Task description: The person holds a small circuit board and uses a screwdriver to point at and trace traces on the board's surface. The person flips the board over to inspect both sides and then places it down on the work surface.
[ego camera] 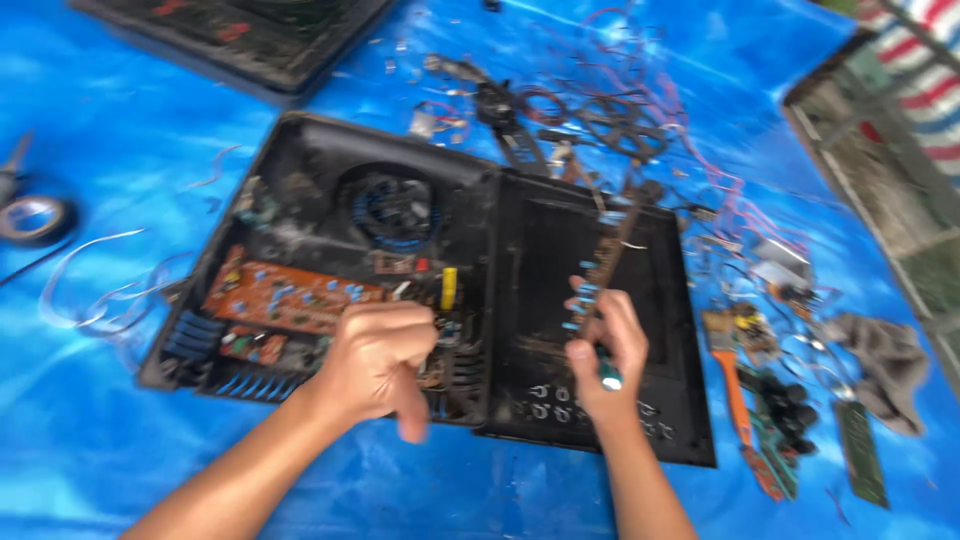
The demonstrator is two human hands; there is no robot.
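— What did the head view give you?

— My right hand [603, 352] was closed around a narrow brown circuit strip [603, 262] with blue parts along it, held upright over the flat black cover panel [590, 340]; something small and green-tipped [609, 379] poked out beneath the fingers, too blurred for me to name. My left hand [380, 362] was curled into a loose fist, thumb pointing down, over the near edge of the opened black casing [330, 270]. I couldn't tell whether it held anything.

— How would you have handled the strip well?

— By its edges, I judged, keeping it vertical so it cleared the orange circuit board [290, 297] and the coil [395, 208] inside the casing.

— And room to move?

— Tight on the right of the blue tarp [100, 420]: an orange-handled tool [736, 392], small boards and a grey rag [885, 362] lay near the panel's edge, and tangled wires [620, 110] crowded the far side. The near-left tarp was open, with only a tape roll [33, 218] at the left edge.
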